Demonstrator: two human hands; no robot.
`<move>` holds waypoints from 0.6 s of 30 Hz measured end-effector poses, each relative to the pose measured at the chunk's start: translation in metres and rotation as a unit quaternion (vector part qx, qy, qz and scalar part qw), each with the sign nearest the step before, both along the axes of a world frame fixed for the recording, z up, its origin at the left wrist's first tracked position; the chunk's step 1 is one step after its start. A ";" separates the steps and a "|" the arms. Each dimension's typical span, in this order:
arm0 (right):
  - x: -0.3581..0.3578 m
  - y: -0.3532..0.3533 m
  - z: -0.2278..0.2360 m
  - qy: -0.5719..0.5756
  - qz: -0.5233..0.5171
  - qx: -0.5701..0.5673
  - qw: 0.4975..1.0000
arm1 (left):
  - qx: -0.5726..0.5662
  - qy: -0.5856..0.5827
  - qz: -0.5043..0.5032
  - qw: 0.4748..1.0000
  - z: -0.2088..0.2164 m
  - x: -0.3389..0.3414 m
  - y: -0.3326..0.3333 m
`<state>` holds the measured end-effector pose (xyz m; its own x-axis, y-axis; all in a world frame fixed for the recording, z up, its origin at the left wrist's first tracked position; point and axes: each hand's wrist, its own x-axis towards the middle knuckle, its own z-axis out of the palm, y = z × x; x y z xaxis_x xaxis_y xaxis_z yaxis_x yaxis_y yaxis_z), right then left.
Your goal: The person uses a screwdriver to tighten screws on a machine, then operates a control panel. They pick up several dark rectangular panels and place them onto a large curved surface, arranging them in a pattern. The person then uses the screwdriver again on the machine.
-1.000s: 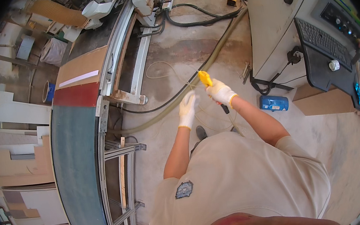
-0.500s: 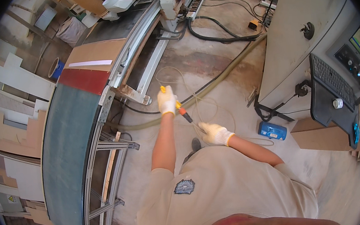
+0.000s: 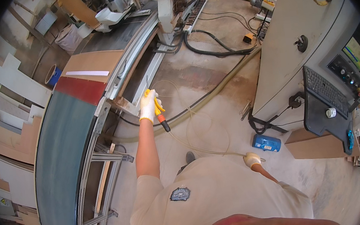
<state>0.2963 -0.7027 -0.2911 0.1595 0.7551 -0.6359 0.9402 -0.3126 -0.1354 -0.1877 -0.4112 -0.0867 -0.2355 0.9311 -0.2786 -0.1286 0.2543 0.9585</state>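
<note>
My left hand [image 3: 148, 107], in a white glove, is shut on a yellow air blow gun [image 3: 158, 110] with a thin metal nozzle. The arm is stretched out toward the edge of the long machine bed [image 3: 61, 161]. A red panel [image 3: 80, 89] and a brown board [image 3: 94, 65] lie on that bed. A clear thin hose [image 3: 202, 150] runs from the gun's black end back to my right hand [image 3: 252, 159]. That gloved hand is closed around the hose, close to my body.
A grey control cabinet [image 3: 294, 28] with keyboard [image 3: 322, 92] and screen stands at the right. A thick beige hose [image 3: 213, 93] and black cables [image 3: 213, 51] cross the dusty floor. A blue box [image 3: 266, 143] lies near the cabinet. Cut boards [image 3: 6, 110] are stacked at the left.
The gun passed from my right hand to my left. My left arm has stretched out toward the machine bed, and my right hand has slid back along the hose to my body.
</note>
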 end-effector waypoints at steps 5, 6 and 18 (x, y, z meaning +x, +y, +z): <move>-0.001 0.016 -0.019 0.008 -0.115 0.136 0.984 | -0.031 -0.023 -0.077 0.996 0.032 0.033 -0.005; -0.003 0.024 -0.022 0.028 -0.113 0.176 0.978 | -0.034 -0.018 -0.076 0.996 0.039 0.035 -0.006; -0.054 0.103 0.014 0.151 0.075 0.250 0.953 | -0.012 0.062 0.075 0.995 0.038 -0.025 0.012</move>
<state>0.2425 -0.5996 -0.2771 -0.1062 0.9761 -0.1895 0.8640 -0.0037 -0.5034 -0.2126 -0.3991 -0.0490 -0.4047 0.8764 -0.2609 -0.0472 0.2649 0.9631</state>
